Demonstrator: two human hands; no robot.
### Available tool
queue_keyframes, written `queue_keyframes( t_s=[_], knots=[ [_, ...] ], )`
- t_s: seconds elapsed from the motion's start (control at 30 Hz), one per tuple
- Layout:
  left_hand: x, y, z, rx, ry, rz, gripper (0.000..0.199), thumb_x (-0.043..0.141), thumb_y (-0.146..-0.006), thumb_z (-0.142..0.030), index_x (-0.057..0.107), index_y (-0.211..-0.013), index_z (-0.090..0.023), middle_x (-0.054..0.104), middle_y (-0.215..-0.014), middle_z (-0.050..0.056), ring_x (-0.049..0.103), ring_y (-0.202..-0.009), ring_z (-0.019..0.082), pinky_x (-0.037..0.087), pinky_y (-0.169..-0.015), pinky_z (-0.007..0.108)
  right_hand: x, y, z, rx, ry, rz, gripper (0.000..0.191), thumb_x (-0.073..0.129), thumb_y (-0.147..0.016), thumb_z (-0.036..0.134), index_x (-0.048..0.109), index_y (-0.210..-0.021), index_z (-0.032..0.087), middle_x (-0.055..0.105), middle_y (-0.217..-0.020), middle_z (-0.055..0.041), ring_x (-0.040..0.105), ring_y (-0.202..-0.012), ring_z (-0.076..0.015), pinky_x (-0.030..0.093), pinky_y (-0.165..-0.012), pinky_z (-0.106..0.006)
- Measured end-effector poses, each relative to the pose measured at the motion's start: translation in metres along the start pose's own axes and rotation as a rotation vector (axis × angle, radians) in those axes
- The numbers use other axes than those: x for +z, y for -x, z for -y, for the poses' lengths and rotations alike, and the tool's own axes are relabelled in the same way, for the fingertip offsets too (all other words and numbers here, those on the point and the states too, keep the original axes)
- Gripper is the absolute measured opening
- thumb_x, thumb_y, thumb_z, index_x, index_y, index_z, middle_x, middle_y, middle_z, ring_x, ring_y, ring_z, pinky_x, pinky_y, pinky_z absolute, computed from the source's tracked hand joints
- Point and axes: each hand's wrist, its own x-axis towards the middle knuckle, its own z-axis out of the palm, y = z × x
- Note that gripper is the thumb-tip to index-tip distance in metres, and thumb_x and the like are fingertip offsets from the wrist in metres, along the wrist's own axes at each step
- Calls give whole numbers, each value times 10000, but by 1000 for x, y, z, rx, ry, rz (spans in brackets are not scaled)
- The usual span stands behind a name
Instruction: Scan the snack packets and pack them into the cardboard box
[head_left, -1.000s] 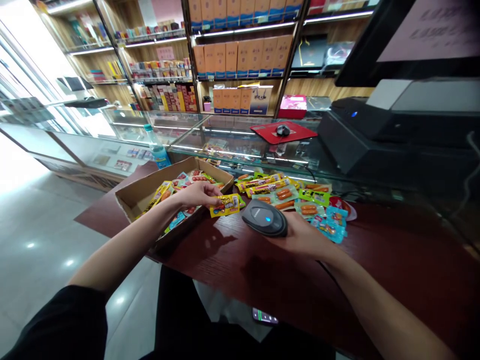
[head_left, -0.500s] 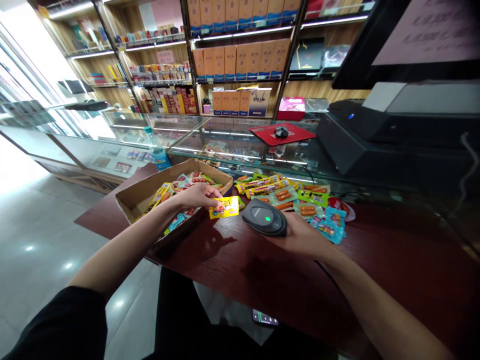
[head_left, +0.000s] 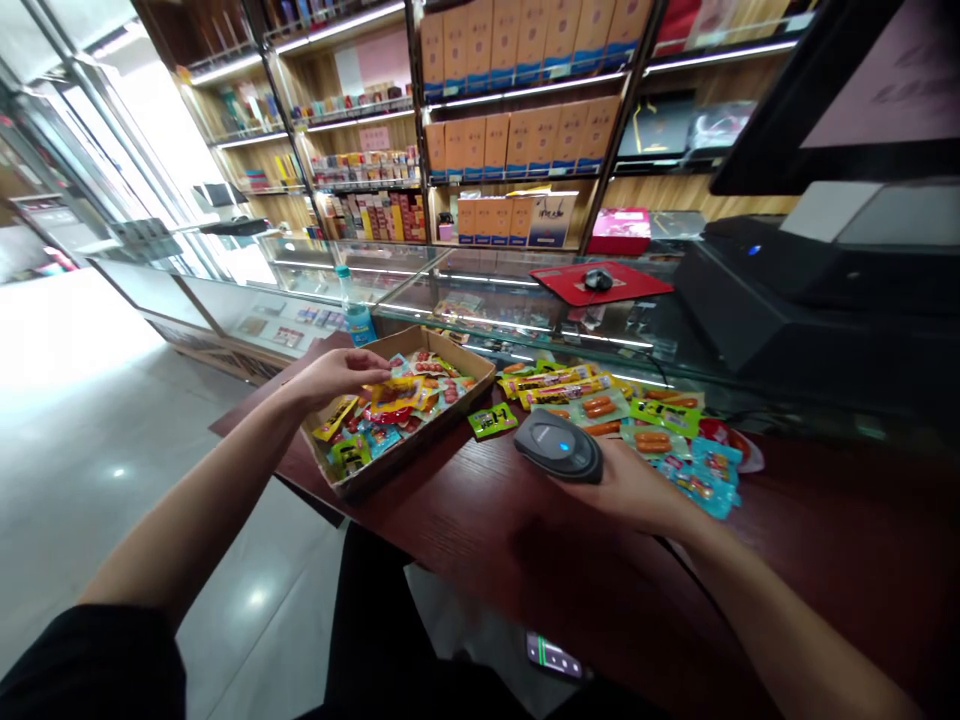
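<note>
My left hand point(head_left: 341, 375) is over the cardboard box point(head_left: 341, 490), its fingers stretched out and holding nothing. A yellow snack packet point(head_left: 397, 393), slightly blurred, is just below the fingertips, above the other packets in the box. My right hand point(head_left: 626, 480) is wrapped round a dark grey barcode scanner point(head_left: 559, 447), which shows a blue light on top. To the left of the scanner's nose lies a green snack packet point(head_left: 493, 421) on the brown table. Behind the scanner are several packaged sausages point(head_left: 600, 407) and blue packets point(head_left: 709, 475).
A glass display counter point(head_left: 420, 285) runs behind the table, with a blue bottle point(head_left: 358, 315) behind the box. A mouse point(head_left: 598, 280) rests on a red mat point(head_left: 551, 285). Black checkout equipment point(head_left: 795, 300) stands at right. A phone point(head_left: 553, 655) lies low in front.
My left hand has moved left from near the scanner to over the box and let go of the yellow packet. The scanner light has turned from green to blue. The view has shifted left.
</note>
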Motion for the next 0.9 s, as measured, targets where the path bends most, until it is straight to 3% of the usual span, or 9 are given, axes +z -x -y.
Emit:
queue_keyframes(
  t_s=[0.13,0.23,0.47,0.67,0.77,0.9],
  knots=[
    [-23,11,7,9,45,-74,430,823,-583,-426,677,-887,-159,681,-783,30,610,-652,114,516,-593,235,-3,-1,-4,-3,17,-7,389,690,-752,304,658,-1117,174,726,-1050,-64,674,-960,-289,557,-816,-374],
    [-10,7,0,35,0,-30,439,819,-584,-438,682,-891,-155,676,-770,26,610,-648,119,515,-590,234,-6,0,-9,4,20,-29,425,690,-756,313,640,-1151,166,724,-1062,-67,672,-972,-286,550,-834,-377],
    [75,-24,-33,144,-73,279,368,764,-653,-416,673,-886,-146,682,-789,36,612,-652,119,516,-601,246,-27,3,-10,9,85,-57,397,686,-763,335,660,-1125,173,723,-1065,-53,669,-973,-268,532,-850,-355],
    [147,-56,-40,213,-236,546,380,710,-691,-399,665,-956,-130,693,-843,51,637,-708,148,515,-616,254,-57,12,-6,23,100,-22,455,700,-751,351,651,-1179,205,715,-1113,-36,663,-1008,-266,515,-894,-357],
    [170,-68,-38,359,-498,645,363,673,-709,-305,669,-1041,-158,705,-999,60,651,-881,178,508,-784,272,-70,16,-12,73,129,15,455,715,-730,376,667,-1148,203,723,-1074,-40,662,-995,-276,521,-865,-364],
    [187,-84,-29,635,-957,669,549,647,-641,-139,638,-1184,-218,636,-1233,78,570,-1129,245,432,-962,316,-81,20,-22,113,137,9,449,715,-724,425,682,-1098,178,734,-938,-52,674,-856,-257,526,-763,-348]
  ],
)
